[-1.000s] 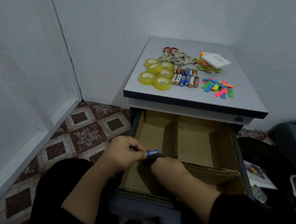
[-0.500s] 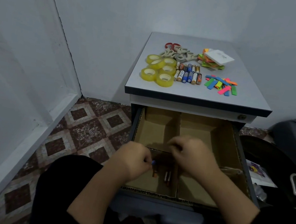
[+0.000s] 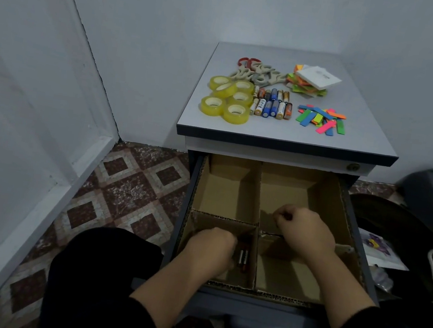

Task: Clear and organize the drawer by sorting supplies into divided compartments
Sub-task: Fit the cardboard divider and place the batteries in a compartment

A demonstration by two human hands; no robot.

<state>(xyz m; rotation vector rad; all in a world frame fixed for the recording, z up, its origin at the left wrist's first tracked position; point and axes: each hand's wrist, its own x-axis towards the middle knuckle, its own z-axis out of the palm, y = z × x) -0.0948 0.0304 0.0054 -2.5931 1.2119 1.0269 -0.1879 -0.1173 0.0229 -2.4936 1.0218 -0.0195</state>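
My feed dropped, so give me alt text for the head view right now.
A person's left hand reaches into the front-left compartment of an open drawer beside a few batteries, while the right hand grips the cardboard divider. Tape rolls, more batteries, scissors and coloured tabs sit on the cabinet top.
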